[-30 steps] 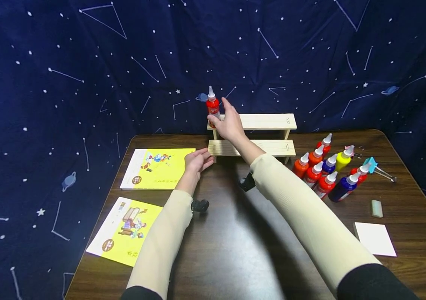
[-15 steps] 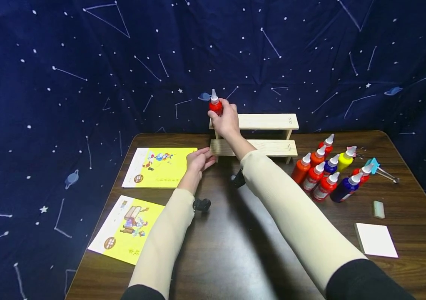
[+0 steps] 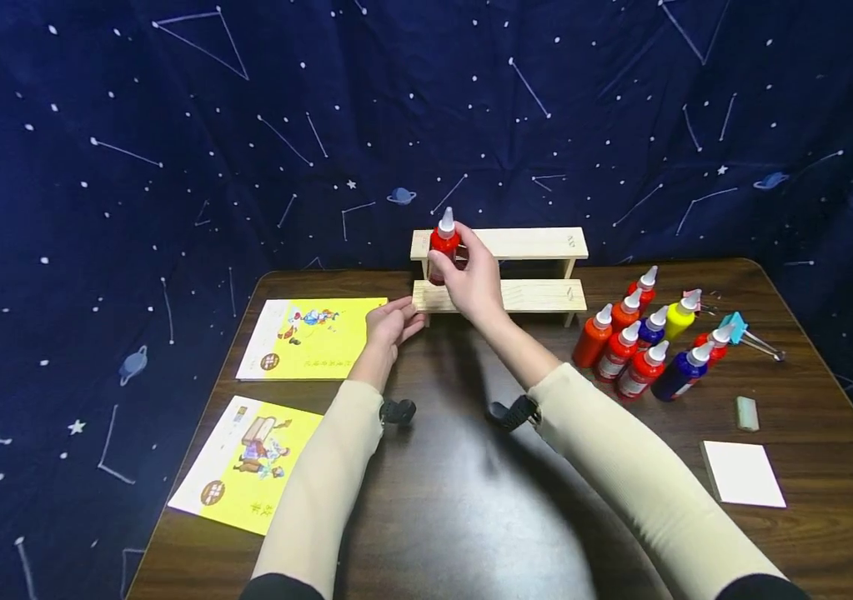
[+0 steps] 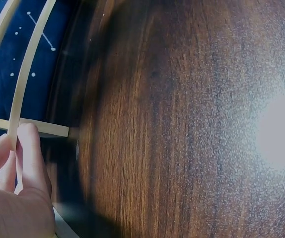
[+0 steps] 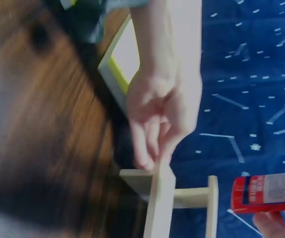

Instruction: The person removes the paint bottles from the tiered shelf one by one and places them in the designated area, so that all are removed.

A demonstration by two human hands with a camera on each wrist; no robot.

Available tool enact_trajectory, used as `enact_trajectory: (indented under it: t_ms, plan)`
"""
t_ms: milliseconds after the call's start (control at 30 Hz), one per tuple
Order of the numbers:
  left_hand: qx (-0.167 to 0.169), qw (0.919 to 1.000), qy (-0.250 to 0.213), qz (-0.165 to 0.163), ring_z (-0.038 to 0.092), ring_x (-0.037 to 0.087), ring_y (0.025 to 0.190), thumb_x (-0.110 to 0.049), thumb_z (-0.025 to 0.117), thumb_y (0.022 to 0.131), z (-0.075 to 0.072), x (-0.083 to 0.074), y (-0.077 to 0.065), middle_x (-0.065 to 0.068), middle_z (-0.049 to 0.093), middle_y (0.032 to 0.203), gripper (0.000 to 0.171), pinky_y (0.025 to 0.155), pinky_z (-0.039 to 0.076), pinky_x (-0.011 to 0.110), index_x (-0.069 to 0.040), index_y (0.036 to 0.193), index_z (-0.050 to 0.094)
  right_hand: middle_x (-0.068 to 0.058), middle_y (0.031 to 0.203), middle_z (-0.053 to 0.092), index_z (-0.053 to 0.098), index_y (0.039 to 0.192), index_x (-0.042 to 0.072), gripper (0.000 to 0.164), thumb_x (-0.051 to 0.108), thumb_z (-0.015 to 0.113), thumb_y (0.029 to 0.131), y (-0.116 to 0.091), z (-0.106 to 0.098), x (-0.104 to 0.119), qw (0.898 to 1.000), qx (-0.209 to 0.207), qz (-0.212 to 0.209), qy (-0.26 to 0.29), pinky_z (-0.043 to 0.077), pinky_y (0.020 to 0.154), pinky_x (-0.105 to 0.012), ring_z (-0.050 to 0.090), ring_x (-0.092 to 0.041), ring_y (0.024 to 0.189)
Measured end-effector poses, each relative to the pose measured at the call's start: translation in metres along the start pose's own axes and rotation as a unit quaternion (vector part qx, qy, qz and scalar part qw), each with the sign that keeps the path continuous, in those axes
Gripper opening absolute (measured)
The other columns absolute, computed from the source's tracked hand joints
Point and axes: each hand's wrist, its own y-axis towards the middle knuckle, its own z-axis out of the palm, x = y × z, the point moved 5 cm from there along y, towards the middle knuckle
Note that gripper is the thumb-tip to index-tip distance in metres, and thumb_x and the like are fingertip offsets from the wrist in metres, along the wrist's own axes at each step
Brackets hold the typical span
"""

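Observation:
A two-tier wooden shelf [image 3: 539, 243] stands at the back of the table. My right hand [image 3: 477, 282] grips a red paint bottle [image 3: 444, 243] with a white pointed cap, upright before the shelf's left part. In the head view its base overlaps the lower board [image 3: 539, 295]; the right wrist view shows the paint bottle [image 5: 268, 191] apart from the boards, with the right fingers [image 5: 276, 224] under it. My left hand [image 3: 390, 323] pinches the lower board's left end; in the left wrist view the thumb and fingers [image 4: 29, 148] lie on either side of it.
Several paint bottles [image 3: 614, 360] in red, orange, blue and yellow stand to the right. Beside them lie a blue clip [image 3: 734, 327], an eraser [image 3: 746, 413] and a white pad [image 3: 745, 473]. Two yellow books [image 3: 321, 337] lie left. A dark starry cloth [image 3: 246, 150] hangs behind.
The right fingers, wider apart around the bottle at first, have closed on it. The bottle has come down and slightly right from the upper board's left end. The left hand keeps its place.

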Motion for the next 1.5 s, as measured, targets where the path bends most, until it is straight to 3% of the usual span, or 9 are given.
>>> enact_trajectory:
  t_ms: [233, 367, 533, 600, 700, 800, 967, 1367, 1500]
  plan:
    - [-0.002, 1.0000, 0.003, -0.004, 0.070, 0.016, 0.076, -0.003, 0.064, 0.090, -0.005, 0.000, 0.000, 0.012, 0.070, 0.092, 0.029, 0.076, 0.060, 0.028, -0.002, 0.120, 0.065, -0.019, 0.113, 0.064, 0.058, 0.126, 0.000, 0.044, 0.009, 0.072, 0.085, -0.068, -0.056, 0.000, 0.998, -0.003, 0.034, 0.043, 0.056, 0.088, -0.044, 0.063, -0.031, 0.102]
    - [-0.005, 1.0000, 0.007, -0.003, 0.069, 0.015, 0.077, -0.004, 0.064, 0.091, -0.006, 0.000, -0.001, 0.013, 0.070, 0.093, 0.028, 0.076, 0.060, 0.027, -0.003, 0.119, 0.066, -0.024, 0.113, 0.064, 0.057, 0.125, -0.005, 0.045, 0.002, 0.072, 0.083, -0.113, -0.095, -0.002, 0.997, -0.009, 0.072, 0.019, 0.054, 0.091, -0.046, 0.061, -0.033, 0.102]
    - [0.000, 1.0000, 0.002, -0.007, 0.070, 0.016, 0.077, -0.004, 0.065, 0.090, -0.005, 0.001, -0.001, 0.010, 0.070, 0.089, 0.029, 0.076, 0.060, 0.027, -0.004, 0.119, 0.066, -0.024, 0.113, 0.064, 0.058, 0.123, -0.006, 0.045, 0.001, 0.074, 0.081, -0.158, -0.147, -0.035, 0.992, -0.053, 0.102, -0.053, 0.056, 0.084, -0.021, 0.062, -0.029, 0.097]
    - [0.001, 1.0000, -0.001, -0.008, 0.070, 0.016, 0.078, -0.004, 0.065, 0.090, -0.006, 0.001, -0.001, 0.009, 0.070, 0.087, 0.029, 0.077, 0.060, 0.028, -0.003, 0.119, 0.066, -0.022, 0.114, 0.064, 0.058, 0.124, -0.003, 0.046, 0.006, 0.075, 0.082, -0.171, -0.167, -0.052, 0.986, -0.071, 0.115, -0.095, 0.052, 0.081, -0.010, 0.062, -0.028, 0.097]
    - [-0.005, 1.0000, -0.001, -0.005, 0.070, 0.017, 0.079, -0.004, 0.065, 0.090, -0.010, 0.000, 0.000, 0.010, 0.070, 0.086, 0.028, 0.077, 0.060, 0.028, -0.003, 0.118, 0.066, -0.021, 0.117, 0.064, 0.058, 0.126, -0.001, 0.049, 0.011, 0.076, 0.082, -0.187, -0.194, -0.069, 0.975, -0.097, 0.135, -0.150, 0.049, 0.079, -0.004, 0.062, -0.028, 0.098]
    - [-0.010, 0.9999, 0.005, -0.006, 0.071, 0.017, 0.081, -0.005, 0.065, 0.090, -0.012, -0.001, 0.001, 0.011, 0.071, 0.088, 0.028, 0.077, 0.060, 0.028, -0.004, 0.118, 0.066, -0.021, 0.117, 0.064, 0.057, 0.127, -0.001, 0.052, 0.013, 0.077, 0.082, -0.200, -0.216, -0.080, 0.964, -0.128, 0.144, -0.185, 0.045, 0.076, 0.000, 0.061, -0.012, 0.094]
    - [-0.007, 0.9999, 0.007, -0.010, 0.070, 0.019, 0.085, -0.006, 0.065, 0.090, -0.011, -0.002, 0.001, 0.012, 0.070, 0.092, 0.029, 0.078, 0.060, 0.028, -0.005, 0.119, 0.066, -0.025, 0.114, 0.063, 0.058, 0.126, -0.001, 0.052, 0.012, 0.078, 0.080, -0.209, -0.242, -0.089, 0.953, -0.183, 0.134, -0.202, 0.043, 0.072, 0.003, 0.046, 0.015, 0.083]
    - [0.001, 0.9999, 0.006, -0.013, 0.070, 0.018, 0.085, -0.007, 0.066, 0.089, -0.002, 0.001, 0.001, 0.010, 0.070, 0.094, 0.029, 0.078, 0.060, 0.027, -0.006, 0.118, 0.067, -0.018, 0.118, 0.064, 0.060, 0.127, 0.007, 0.053, 0.022, 0.079, 0.080, -0.208, -0.256, -0.108, 0.933, -0.242, 0.176, -0.202, 0.049, 0.080, -0.006, 0.053, 0.005, 0.089]
    - [0.001, 0.9999, 0.008, -0.014, 0.070, 0.017, 0.083, -0.006, 0.067, 0.089, -0.001, 0.002, 0.001, 0.011, 0.070, 0.096, 0.028, 0.077, 0.060, 0.027, -0.006, 0.117, 0.067, -0.018, 0.119, 0.064, 0.060, 0.127, 0.006, 0.056, 0.023, 0.080, 0.078, -0.206, -0.255, -0.111, 0.933, -0.247, 0.174, -0.198, 0.049, 0.079, -0.006, 0.053, 0.005, 0.090]
